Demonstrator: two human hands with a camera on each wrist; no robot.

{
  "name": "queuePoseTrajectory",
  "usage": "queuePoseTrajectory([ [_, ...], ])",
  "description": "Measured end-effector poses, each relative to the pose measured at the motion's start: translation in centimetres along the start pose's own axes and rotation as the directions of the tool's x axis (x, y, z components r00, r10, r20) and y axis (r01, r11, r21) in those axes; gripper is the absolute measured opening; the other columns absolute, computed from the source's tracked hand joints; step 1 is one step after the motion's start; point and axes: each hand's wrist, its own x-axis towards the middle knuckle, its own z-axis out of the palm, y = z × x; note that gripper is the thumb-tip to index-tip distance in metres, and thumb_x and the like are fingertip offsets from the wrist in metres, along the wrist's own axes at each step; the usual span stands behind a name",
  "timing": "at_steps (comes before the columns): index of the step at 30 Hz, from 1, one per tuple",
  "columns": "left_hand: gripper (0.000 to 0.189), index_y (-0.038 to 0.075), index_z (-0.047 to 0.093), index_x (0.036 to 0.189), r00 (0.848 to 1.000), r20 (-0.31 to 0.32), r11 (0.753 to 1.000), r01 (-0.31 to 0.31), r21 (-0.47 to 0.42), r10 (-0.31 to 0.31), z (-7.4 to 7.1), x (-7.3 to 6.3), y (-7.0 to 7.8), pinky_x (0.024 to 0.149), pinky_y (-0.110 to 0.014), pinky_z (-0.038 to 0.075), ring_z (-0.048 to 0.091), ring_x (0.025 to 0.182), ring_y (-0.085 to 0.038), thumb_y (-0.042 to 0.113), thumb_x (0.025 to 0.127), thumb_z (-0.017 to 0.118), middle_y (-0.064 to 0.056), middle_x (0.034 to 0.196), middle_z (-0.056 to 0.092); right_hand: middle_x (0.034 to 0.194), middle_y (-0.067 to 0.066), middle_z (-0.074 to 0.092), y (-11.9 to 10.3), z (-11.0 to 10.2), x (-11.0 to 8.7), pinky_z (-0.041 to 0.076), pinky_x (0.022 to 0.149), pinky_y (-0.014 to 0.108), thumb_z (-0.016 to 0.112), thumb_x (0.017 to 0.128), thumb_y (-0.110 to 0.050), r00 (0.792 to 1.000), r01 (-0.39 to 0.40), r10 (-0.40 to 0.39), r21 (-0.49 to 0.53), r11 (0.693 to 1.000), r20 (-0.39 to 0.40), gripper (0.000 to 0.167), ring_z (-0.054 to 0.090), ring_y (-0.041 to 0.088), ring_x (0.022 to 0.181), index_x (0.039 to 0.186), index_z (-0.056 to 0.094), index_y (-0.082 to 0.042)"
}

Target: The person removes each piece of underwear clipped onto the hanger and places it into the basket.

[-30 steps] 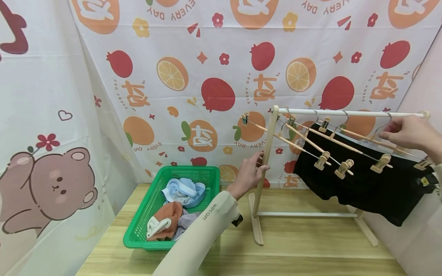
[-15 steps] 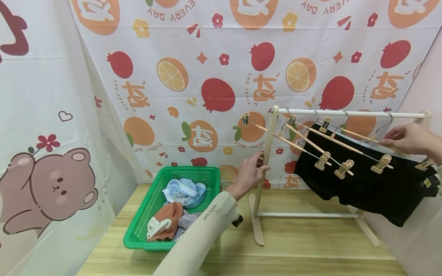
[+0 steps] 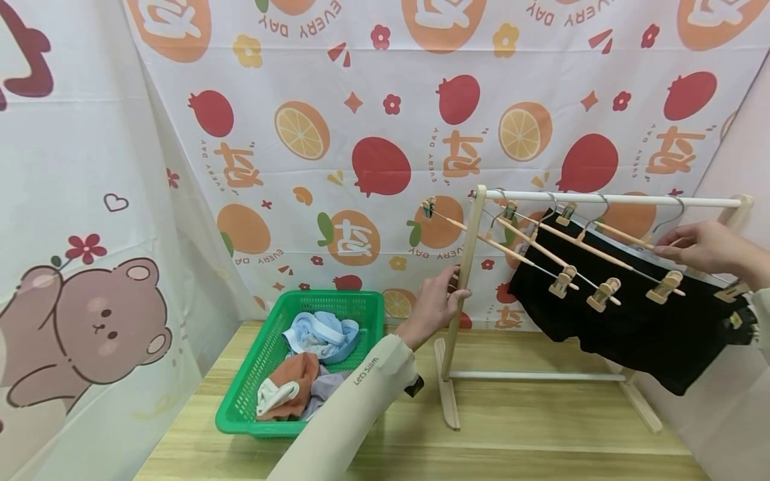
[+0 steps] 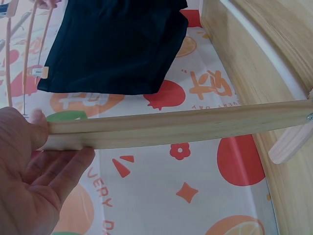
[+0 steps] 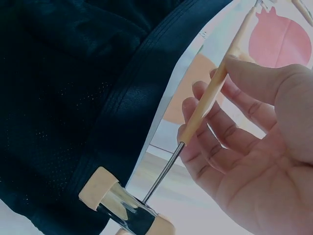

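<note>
"Where are the black shorts [image 3: 625, 331]?"

"On the rack, toward its right end. A clip [image 5: 99, 190] grips the waistband, and the hanger [image 5: 201, 110] it belongs to hooks over the white rail [image 3: 644, 198]."

"And the right hand [image 3: 712, 252]?"

"Its thumb lies against one side of the hanger's wooden bar with the fingers curled on the other, a light pinch. It has the bar rather than the cloth, probably so the hanger can be guided without tugging the shorts."

"What is the left hand [image 3: 430, 304] doing over there?"

"Its thumb and fingers are bent around the near post [image 3: 452, 341], closed on the wood from both sides. That looks like a way of steadying a light frame on the bench [image 3: 511, 441] while the other hand works."

"Those other hangers [image 3: 601, 248] bunch up at the left."

"Yes, three of them, seemingly bare; that arrangement leaves the shorts more room."

"And the green basket [image 3: 231, 411]?"

"Beside the rack, with crumpled blue cloth [image 3: 325, 334] and other garments inside, presumably set within easy reach."
</note>
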Motion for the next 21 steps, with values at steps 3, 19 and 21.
queuePoseTrajectory([
  [3, 0.040, 0.005, 0.055, 0.136, 1.000, 0.003, 1.000, 0.002, -0.009, -0.002, 0.04, 0.03, -0.03, 0.079, -0.029, 0.062, 0.075, 0.100, -0.026, 0.021, 0.101, 0.063, -0.014, 0.111, 0.074, 0.092, 0.027, 0.070, 0.02, 0.17, 0.16, 0.046, 0.062, 0.032, 0.062, 0.101, -0.023, 1.000, 0.003, -0.003, 0.006, 1.000, -0.001, 0.038, 0.058, 0.025, 0.077, 0.110, 0.064, 0.014],
  [19, 0.040, 0.006, 0.055, 0.137, 1.000, 0.006, 1.000, 0.009, -0.024, -0.009, 0.07, -0.06, -0.12, 0.079, -0.027, 0.062, 0.075, 0.100, -0.024, 0.021, 0.101, 0.062, -0.014, 0.112, 0.074, 0.082, 0.017, 0.066, 0.83, 0.47, 0.30, 0.045, 0.055, 0.027, 0.058, 0.098, -0.008, 0.999, 0.021, -0.019, 0.034, 0.999, -0.045, 0.027, 0.051, 0.020, 0.069, 0.106, 0.064, 0.017],
  [21, 0.039, 0.006, 0.055, 0.136, 1.000, 0.004, 1.000, 0.007, -0.026, -0.007, 0.05, -0.06, -0.16, 0.078, -0.026, 0.062, 0.075, 0.099, -0.023, 0.021, 0.101, 0.062, -0.014, 0.111, 0.074, 0.085, 0.021, 0.066, 0.91, 0.44, 0.33, 0.045, 0.055, 0.027, 0.056, 0.099, -0.007, 0.998, 0.022, -0.020, 0.034, 0.999, -0.052, 0.026, 0.052, 0.022, 0.071, 0.106, 0.063, 0.017],
])
